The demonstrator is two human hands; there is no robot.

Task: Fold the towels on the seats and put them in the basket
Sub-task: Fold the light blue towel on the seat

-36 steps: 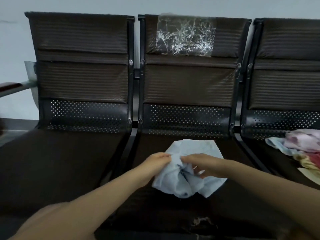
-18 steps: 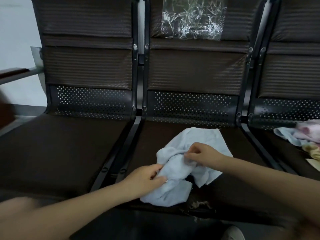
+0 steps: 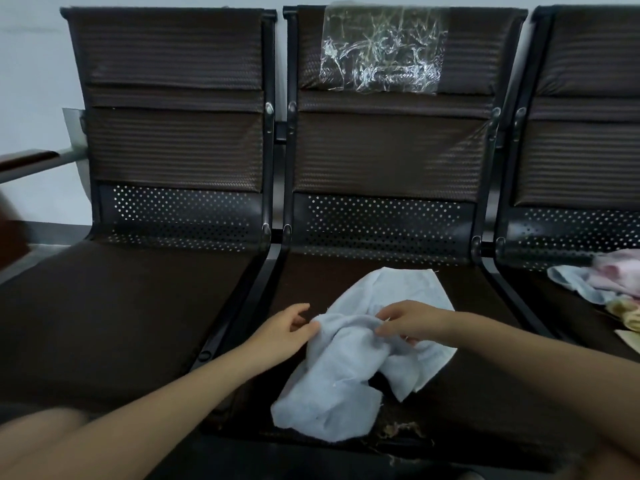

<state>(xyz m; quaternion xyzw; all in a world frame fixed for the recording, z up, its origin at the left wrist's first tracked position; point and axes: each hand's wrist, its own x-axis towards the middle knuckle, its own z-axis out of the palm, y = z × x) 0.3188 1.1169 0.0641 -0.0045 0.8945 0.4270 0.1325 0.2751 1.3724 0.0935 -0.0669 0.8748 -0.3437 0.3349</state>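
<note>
Crumpled pale blue terry towel (image 3: 349,372): lies bunched on the middle dark brown padded seat (image 3: 485,393) of the row, its lower edge near that seat's front. Right hand (image 3: 412,320) pinches a fold at the towel's top with curled fingers; left hand (image 3: 284,332), fingers loosely spread, touches the towel's left edge with its fingertips. Heap of pink, blue and yellow towels (image 3: 609,285): on the seat right of the middle one.

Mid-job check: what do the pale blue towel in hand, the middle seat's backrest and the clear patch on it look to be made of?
Pale blue towel: soft terry-like cloth, matte, with frayed threads at its edges. Middle seat's backrest: dark brown woven-textured padding, probably synthetic, over a black perforated panel, likely metal. Clear patch: thin glossy plastic film, crinkled with bright glints.
</note>
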